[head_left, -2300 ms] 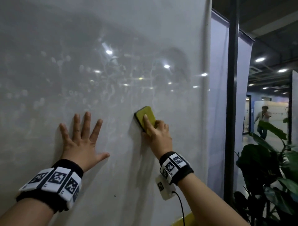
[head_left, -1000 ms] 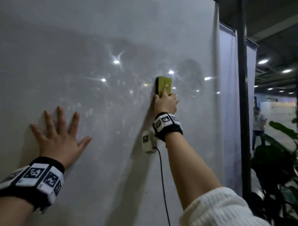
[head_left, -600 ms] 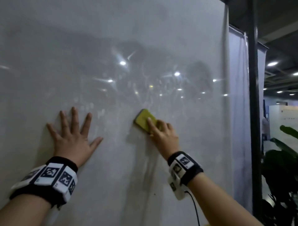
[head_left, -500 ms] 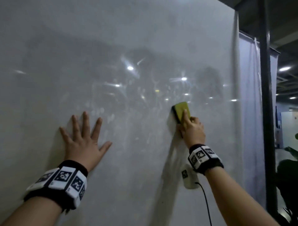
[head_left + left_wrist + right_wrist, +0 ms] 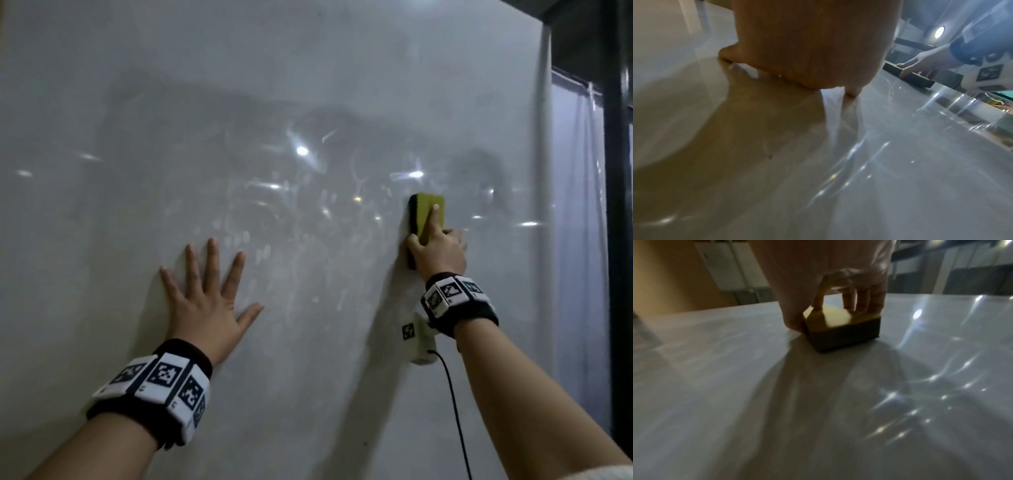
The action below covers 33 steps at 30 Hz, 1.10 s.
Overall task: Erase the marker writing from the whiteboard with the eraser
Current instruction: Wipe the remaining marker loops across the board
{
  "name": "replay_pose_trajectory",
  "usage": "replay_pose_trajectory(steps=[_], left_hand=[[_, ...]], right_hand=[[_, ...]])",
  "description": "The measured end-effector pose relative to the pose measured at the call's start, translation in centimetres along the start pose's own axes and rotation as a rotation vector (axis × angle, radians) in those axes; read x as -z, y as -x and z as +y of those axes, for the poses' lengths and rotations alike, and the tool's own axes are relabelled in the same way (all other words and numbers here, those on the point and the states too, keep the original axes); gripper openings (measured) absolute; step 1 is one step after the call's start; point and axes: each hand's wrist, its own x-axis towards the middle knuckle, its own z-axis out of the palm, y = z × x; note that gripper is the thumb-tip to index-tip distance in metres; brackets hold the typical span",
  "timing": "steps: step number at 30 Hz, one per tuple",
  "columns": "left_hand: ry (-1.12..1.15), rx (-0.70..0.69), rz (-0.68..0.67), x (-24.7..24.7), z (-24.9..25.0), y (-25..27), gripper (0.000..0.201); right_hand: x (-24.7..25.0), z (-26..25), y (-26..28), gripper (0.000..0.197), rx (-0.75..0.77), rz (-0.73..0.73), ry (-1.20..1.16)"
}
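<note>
The whiteboard (image 5: 308, 85) fills the head view, grey and glossy, with only faint pale smears and ghost strokes across its middle. My right hand (image 5: 435, 246) grips the yellow eraser (image 5: 426, 212) with its dark felt side against the board, right of centre; thumb on its left edge, index finger laid along its back. In the right wrist view the eraser (image 5: 840, 326) sits flat on the board under my curled fingers (image 5: 857, 296). My left hand (image 5: 209, 301) lies flat on the board, fingers spread, lower left of the eraser. The left wrist view shows the left palm (image 5: 813, 48) and the eraser (image 5: 908, 76) far right.
The board's right edge (image 5: 544, 205) meets a pale curtain (image 5: 575, 240) and a black post (image 5: 616, 205). A white device (image 5: 419, 342) with a black cable (image 5: 455, 411) hangs under my right wrist. Ceiling lights reflect on the board.
The eraser swept up, down-left, then right and up again; now it stands upright a little higher than half a second ago. My left hand stays flat on the board.
</note>
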Motion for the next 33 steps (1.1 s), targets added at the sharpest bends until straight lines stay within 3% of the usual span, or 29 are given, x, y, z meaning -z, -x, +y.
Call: replay_pose_trajectory(steps=[2,6,7,11,14,16,18,21,23,25,29,31,33], left_hand=[[-0.002,-0.005,0.0,0.0,-0.1,-0.1,0.085],[0.0,-0.017,0.007,0.1,-0.1,-0.1,0.085],[-0.01,-0.018,0.004,0.0,-0.1,-0.1,0.085],[-0.031,-0.012,0.002,-0.3,-0.1,-0.3,0.085],[-0.041,-0.005,0.005,-0.4,0.0,-0.5,0.085],[-0.045,-0.007,0.007,-0.4,0.0,-0.6,0.084],[-0.048,-0.008,0.006,-0.4,-0.1,-0.6,0.084],[-0.038,-0.024,0.014,-0.1,-0.2,-0.5,0.088],[-0.04,-0.047,0.021,0.3,-0.7,-0.1,0.098],[-0.048,-0.029,0.022,0.8,-2.0,0.4,0.111],[-0.088,0.053,-0.014,1.2,-5.2,1.0,0.123],[-0.058,0.071,-0.051,1.2,-5.7,1.1,0.123],[-0.049,0.067,-0.056,1.3,-5.8,1.0,0.122]], right_hand=[[-1.3,-1.6,2.9,0.072,0.093,-0.001,-0.023],[-3.3,0.6,8.7,0.072,0.533,0.043,0.099],[-2.7,1.7,7.8,0.07,0.509,0.033,0.124],[-0.9,2.5,2.0,0.071,0.03,-0.013,0.054],[-1.0,-0.3,1.6,0.07,0.004,0.023,-0.009],[-1.3,-2.8,3.3,0.069,0.141,-0.02,-0.027],[-2.3,-6.0,6.5,0.064,0.412,-0.02,0.029],[-3.9,-9.2,10.8,0.056,0.841,0.087,0.052],[-3.9,-9.7,9.8,0.056,0.988,0.181,0.094],[-2.6,-10.6,7.6,0.064,0.931,0.173,0.109],[-1.9,-13.9,6.2,0.065,0.624,0.01,0.116],[-2.2,-14.4,8.0,0.065,0.711,0.018,0.093],[-3.4,-12.9,10.3,0.068,0.922,0.11,0.098]])
